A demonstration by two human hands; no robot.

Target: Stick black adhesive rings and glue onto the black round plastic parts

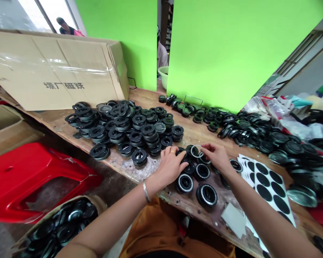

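Observation:
My right hand (217,157) pinches a thin pale ring (196,151) between thumb and fingers, above a group of round black parts. My left hand (171,164) has its thumb and fingers curled around a black round part (188,166) beside the ring; the fingers partly cover it. Closer to the table's front edge stand more black round parts topped with pale rings (185,183), one of them a taller stack (206,195). Another pale-ringed part (235,165) lies to the right of my right forearm.
Stacks of black round parts (123,125) fill the table's left side; more lie loose (242,130) at the right. Sheets of black round stickers (263,179) and a pale card stack (233,219) sit right. A carton (56,71), green panels (218,46) and red stool (29,175) surround the table.

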